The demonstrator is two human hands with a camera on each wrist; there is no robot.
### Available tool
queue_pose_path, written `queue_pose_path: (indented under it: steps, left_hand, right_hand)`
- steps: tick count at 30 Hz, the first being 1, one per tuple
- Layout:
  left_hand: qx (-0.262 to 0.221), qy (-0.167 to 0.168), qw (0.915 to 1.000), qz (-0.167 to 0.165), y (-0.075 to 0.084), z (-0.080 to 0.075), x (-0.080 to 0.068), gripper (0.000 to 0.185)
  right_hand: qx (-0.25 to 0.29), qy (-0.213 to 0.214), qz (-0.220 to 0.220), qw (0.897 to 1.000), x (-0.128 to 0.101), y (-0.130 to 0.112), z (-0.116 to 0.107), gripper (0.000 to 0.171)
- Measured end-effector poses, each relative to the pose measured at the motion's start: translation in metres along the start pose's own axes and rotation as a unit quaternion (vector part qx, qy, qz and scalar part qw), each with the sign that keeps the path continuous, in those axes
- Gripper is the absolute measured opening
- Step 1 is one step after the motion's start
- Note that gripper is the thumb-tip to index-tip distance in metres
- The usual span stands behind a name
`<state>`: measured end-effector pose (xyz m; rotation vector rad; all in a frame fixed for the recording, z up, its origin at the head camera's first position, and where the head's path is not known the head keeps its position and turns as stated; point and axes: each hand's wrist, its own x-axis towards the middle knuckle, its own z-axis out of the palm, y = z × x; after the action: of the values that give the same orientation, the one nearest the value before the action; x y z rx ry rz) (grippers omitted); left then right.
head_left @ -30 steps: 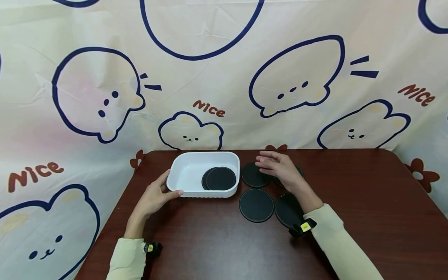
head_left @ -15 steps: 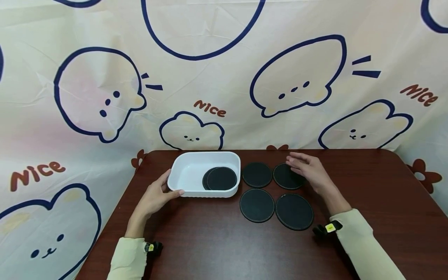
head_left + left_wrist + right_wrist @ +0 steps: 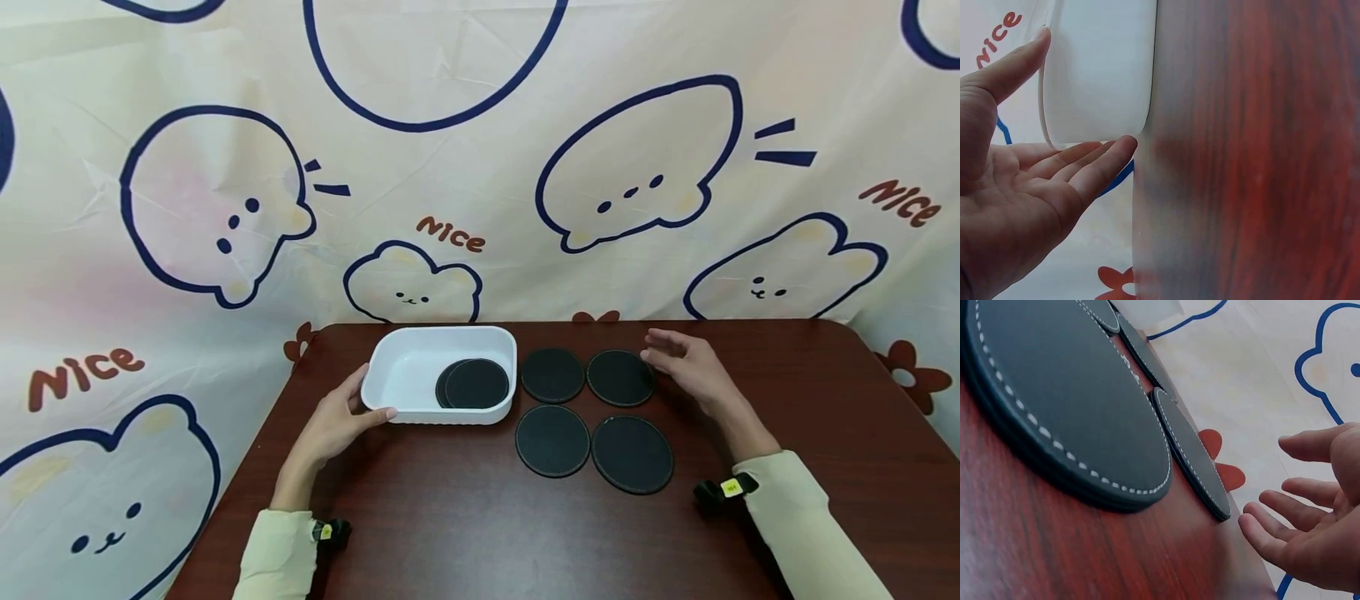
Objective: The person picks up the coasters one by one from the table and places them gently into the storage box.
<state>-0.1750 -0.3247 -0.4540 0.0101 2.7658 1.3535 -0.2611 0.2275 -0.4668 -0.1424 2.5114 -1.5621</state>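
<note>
While L hand (image 3: 330,423) grips a white rectangular plastic tray (image 3: 401,371), R hand (image 3: 696,371) is loosely spread, empty; prob 2 round black leather-look coasters (image 3: 477,384) inside (overlap, tbh), 4 others (image 3: 552,442) left on brown wood table (image 3: 450,508), imo under halfway.

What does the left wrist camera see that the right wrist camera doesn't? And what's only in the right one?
Only the left wrist view shows the left hand, holding a corner of the white tray, and the red word "nice".

Only the right wrist view shows the right hand and black discs with pale stitching.

Both share the wooden table and the cloth with blue lines and red petals. A pale patch atop the right wrist view might be tray; I can't tell.
</note>
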Motion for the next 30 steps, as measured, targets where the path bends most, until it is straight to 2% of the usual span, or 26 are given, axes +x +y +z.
queue_pose_path:
  steps: [9, 18, 30]
  left_hand:
    - [0.0, 0.0, 1.0, 0.0, 0.0, 0.002, -0.001, 0.1]
    - [-0.003, 0.002, 1.0, 0.006, 0.001, 0.001, 0.0, 0.102]
    - [0.003, 0.004, 1.0, 0.002, 0.002, 0.002, 0.0, 0.101]
  right_hand:
    - [-0.079, -0.018, 0.005, 0.997, 0.006, 0.003, 0.008, 0.069]
    - [-0.153, -0.027, -0.028, 0.987, 0.009, 0.003, 0.016, 0.072]
    - [-0.158, -0.007, -0.054, 0.986, 0.01, 0.003, 0.021, 0.065]
